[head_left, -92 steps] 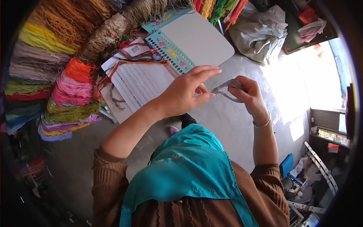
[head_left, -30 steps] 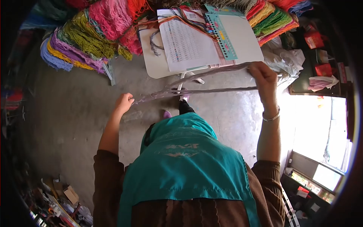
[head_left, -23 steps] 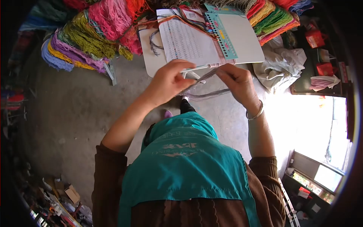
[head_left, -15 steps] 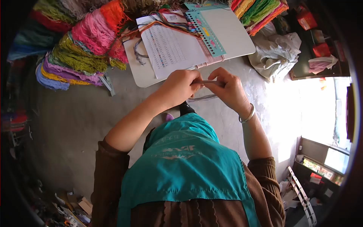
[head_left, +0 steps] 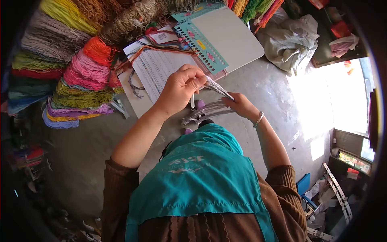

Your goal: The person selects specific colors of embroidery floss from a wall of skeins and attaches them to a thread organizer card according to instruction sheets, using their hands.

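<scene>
My left hand (head_left: 181,86) is closed in a pinch around one end of a bundle of grey embroidery thread (head_left: 218,89), in front of the small table's near edge. A thin white strip pokes down below that fist; I cannot make out what it is. To the right and slightly lower, my right hand (head_left: 243,107) grips the same bundle, which stretches taut between the two. From my right hand, the loose grey strands trail leftward over the floor and my feet. Behind my left hand lies a printed color chart sheet (head_left: 155,64) with several colored thread strands on it.
A spiral-bound turquoise card (head_left: 201,46) lies across the white table board (head_left: 231,34). Thick colored yarn hanks (head_left: 86,72) hang at the left. A whitish plastic sack (head_left: 292,42) stands to the right. A ladder-like metal rail (head_left: 338,191) is at lower right.
My hands have moved apart, the right one lower, the left one to the left. The grey thread now stretches between them with its tail fanned out. The view has turned somewhat.
</scene>
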Demonstrator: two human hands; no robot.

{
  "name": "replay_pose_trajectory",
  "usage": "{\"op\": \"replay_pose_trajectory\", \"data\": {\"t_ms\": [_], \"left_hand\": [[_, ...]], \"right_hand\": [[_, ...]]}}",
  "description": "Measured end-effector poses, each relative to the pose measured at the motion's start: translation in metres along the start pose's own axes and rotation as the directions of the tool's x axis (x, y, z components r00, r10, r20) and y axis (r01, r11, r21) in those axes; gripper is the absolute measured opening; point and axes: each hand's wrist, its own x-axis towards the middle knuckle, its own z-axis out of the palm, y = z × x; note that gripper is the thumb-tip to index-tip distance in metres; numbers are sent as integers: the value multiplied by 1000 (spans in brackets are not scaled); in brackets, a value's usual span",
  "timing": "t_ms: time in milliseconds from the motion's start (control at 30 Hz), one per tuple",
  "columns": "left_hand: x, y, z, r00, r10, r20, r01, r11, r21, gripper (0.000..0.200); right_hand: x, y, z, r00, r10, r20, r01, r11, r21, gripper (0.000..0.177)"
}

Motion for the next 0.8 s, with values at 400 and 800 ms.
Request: {"op": "replay_pose_trajectory", "data": {"t_ms": [400, 800], "left_hand": [[85, -28, -31, 898, -326, -296, 234, 923, -307, 18], [93, -65, -13, 853, -226, -471, 213, 974, -81, 18]], "right_hand": [[87, 97, -294, 846, -18, -533, -168, 940, -298, 17], [164, -123, -145, 885, -465, -10, 429, 823, -372, 55]]}}
